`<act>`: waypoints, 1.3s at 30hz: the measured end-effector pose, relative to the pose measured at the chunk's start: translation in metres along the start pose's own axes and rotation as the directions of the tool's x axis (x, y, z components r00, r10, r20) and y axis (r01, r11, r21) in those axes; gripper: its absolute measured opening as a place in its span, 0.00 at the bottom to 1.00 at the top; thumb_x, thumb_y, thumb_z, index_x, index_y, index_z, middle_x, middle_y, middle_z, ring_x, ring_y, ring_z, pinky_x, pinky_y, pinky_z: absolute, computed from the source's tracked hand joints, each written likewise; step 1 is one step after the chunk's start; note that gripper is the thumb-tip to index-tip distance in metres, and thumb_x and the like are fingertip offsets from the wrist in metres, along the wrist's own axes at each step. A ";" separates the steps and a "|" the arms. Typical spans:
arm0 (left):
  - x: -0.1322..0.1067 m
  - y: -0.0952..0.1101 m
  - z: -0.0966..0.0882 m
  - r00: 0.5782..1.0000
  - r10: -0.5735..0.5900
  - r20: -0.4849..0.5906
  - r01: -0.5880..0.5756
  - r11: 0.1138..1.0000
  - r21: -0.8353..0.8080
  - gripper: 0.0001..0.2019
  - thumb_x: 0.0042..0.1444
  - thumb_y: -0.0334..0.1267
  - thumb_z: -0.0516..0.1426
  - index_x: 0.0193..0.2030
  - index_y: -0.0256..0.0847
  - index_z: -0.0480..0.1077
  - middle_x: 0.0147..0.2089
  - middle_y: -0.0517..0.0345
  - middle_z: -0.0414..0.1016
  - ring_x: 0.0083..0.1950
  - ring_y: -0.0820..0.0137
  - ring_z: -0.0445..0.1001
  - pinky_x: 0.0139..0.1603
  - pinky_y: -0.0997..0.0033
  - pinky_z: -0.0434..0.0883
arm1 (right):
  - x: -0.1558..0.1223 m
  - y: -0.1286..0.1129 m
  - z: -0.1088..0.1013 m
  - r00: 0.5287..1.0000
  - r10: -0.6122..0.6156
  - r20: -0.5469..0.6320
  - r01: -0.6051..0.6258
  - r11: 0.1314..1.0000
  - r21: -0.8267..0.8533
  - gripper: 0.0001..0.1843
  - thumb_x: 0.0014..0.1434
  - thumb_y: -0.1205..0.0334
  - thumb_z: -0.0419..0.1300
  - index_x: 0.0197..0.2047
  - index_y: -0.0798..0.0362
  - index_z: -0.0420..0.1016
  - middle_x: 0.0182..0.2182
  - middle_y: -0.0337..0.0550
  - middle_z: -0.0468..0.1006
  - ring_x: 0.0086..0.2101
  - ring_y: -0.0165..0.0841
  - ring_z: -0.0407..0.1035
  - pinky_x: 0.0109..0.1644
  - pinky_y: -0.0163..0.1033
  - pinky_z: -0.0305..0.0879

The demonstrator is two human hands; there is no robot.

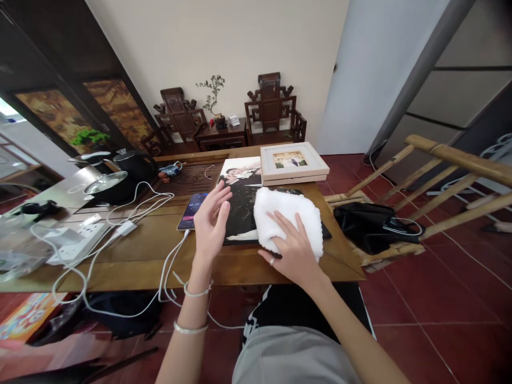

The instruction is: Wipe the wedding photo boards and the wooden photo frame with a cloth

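Observation:
My right hand (294, 250) rests on top of a folded fluffy white towel (288, 210), its fingers spread over the cloth and the thumb past its lower left edge. Beneath the towel lies a dark photo panel (240, 213), partly covered. My left hand (211, 221) is raised in front of the panel's left edge, fingers stretched out, holding nothing. Close to its left is a phone (192, 210) with a lit screen and a white cable plugged in. Behind the panel are a photo print (242, 170) and a pale framed picture (294, 162) on top of another frame.
White cables (140, 213) loop over the left side of the wooden table (248, 272) around a power strip (82, 242). Farther back stand a lidded pan (108, 186) and a black kettle (134, 162). A bamboo chair (452, 170) with a black bag (368, 224) is at right.

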State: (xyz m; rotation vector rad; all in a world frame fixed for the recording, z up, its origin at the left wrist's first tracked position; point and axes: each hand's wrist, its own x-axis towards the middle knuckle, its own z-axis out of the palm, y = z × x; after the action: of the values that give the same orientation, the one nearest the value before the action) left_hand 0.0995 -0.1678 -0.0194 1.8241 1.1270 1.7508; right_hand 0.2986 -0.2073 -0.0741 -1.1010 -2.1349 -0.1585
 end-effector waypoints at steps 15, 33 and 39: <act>-0.030 -0.036 0.037 0.948 -0.317 0.025 0.318 0.947 -0.049 0.26 0.69 0.53 0.46 0.71 0.53 0.51 0.73 0.49 0.55 0.71 0.56 0.60 0.62 0.55 0.72 | 0.030 0.009 -0.051 0.672 0.538 -0.510 -0.525 0.831 0.184 0.12 0.54 0.51 0.66 0.28 0.49 0.75 0.31 0.54 0.81 0.40 0.52 0.78 0.51 0.57 0.74; -0.051 -0.042 0.048 0.609 -0.787 0.100 0.719 0.494 -0.489 0.14 0.65 0.40 0.58 0.52 0.34 0.74 0.52 0.43 0.80 0.52 0.59 0.79 0.57 0.61 0.75 | -0.005 0.035 -0.004 0.056 0.959 0.279 -0.052 -0.276 0.960 0.26 0.46 0.65 0.71 0.50 0.52 0.75 0.55 0.47 0.77 0.54 0.42 0.72 0.57 0.51 0.73; -0.036 -0.049 0.031 0.540 -0.836 0.098 0.793 0.467 -0.392 0.12 0.67 0.37 0.55 0.49 0.31 0.74 0.44 0.44 0.83 0.46 0.61 0.82 0.50 0.65 0.78 | -0.022 0.040 -0.005 0.073 0.952 0.298 -0.111 -0.289 0.951 0.25 0.43 0.67 0.73 0.46 0.52 0.77 0.50 0.45 0.81 0.55 0.41 0.72 0.59 0.47 0.71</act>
State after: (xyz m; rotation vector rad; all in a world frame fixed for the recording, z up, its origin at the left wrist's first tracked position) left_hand 0.1178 -0.1565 -0.0840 0.6885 1.2628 1.3124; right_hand 0.3399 -0.1986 -0.0928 -0.9727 -0.0947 1.0589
